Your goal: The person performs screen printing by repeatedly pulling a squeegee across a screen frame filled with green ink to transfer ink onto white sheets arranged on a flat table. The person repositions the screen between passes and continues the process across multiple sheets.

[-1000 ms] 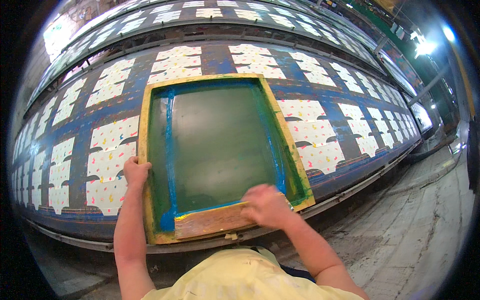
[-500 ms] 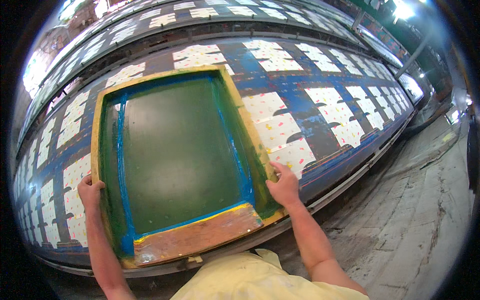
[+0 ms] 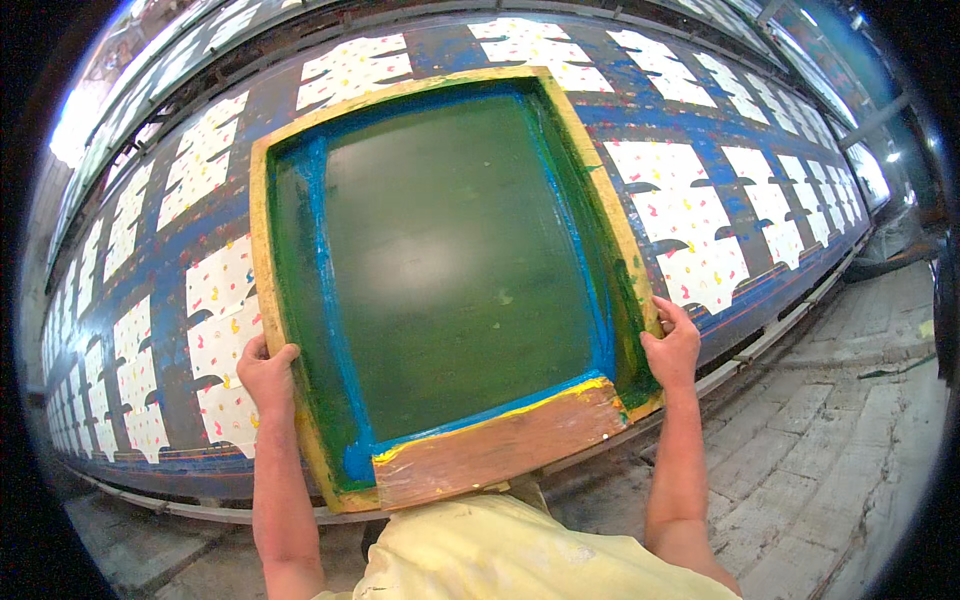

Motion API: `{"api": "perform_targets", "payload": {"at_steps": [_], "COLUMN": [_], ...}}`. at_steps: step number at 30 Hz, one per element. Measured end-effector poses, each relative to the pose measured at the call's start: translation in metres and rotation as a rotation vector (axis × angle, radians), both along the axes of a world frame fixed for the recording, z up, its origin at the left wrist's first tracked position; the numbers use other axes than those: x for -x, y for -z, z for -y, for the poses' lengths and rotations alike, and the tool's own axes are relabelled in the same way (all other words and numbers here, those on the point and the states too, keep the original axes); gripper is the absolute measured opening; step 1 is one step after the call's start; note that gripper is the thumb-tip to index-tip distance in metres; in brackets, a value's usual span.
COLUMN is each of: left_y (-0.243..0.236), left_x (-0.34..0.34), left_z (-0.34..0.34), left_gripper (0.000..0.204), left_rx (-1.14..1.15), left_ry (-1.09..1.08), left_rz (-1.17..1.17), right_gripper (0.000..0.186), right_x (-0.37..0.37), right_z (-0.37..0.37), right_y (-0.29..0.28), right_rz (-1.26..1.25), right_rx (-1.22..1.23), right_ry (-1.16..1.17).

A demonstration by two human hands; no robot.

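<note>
Between my hands is a large screen-printing frame [image 3: 262,215] with a yellowish wooden border and a dark green mesh [image 3: 450,270]. Blue strips [image 3: 325,260] run along the mesh edges. A reddish-brown wooden squeegee or board [image 3: 500,445], yellow along its upper edge, lies across the end nearest me. My left hand [image 3: 268,375] grips the left border, thumb on top. On the right border my right hand [image 3: 674,348] is closed the same way. The frame is held over the near side of a long table; whether it touches the table, I cannot tell.
White cut fabric pieces [image 3: 685,225] with red and yellow motifs lie in rows on the blue-stained printing table [image 3: 575,120]. Past its far side runs another table with similar pieces. A metal rail [image 3: 770,340] follows the near edge, beside a paved grey floor [image 3: 800,440].
The printing frame and both hands have shifted right and slightly up in the picture, still gripped on both sides. The view has moved too, and different fabric pieces show around the frame.
</note>
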State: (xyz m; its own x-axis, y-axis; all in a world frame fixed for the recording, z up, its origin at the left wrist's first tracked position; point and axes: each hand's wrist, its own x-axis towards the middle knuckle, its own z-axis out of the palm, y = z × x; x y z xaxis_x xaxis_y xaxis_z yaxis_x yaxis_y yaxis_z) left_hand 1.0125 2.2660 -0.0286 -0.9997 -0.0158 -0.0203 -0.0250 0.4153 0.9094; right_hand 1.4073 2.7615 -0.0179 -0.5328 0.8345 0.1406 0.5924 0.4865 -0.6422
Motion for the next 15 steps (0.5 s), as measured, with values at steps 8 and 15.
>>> {"api": "perform_targets", "payload": {"at_steps": [8,15], "left_y": [-0.001,-0.001], "left_x": [-0.018,-0.015], "left_z": [-0.036,-0.034], "left_gripper": [0.041,0.041], "left_rx": [0.09,0.192], "left_ry": [-0.012,-0.012], "left_rz": [-0.006,0.012], "right_gripper": [0.063,0.069], "right_x": [-0.019,-0.021], "right_z": [-0.038,-0.036], "right_y": [0.005,-0.008], "right_rz": [0.052,0.156], "right_rx": [0.107,0.025], "right_ry": [0.006,-0.105]}}
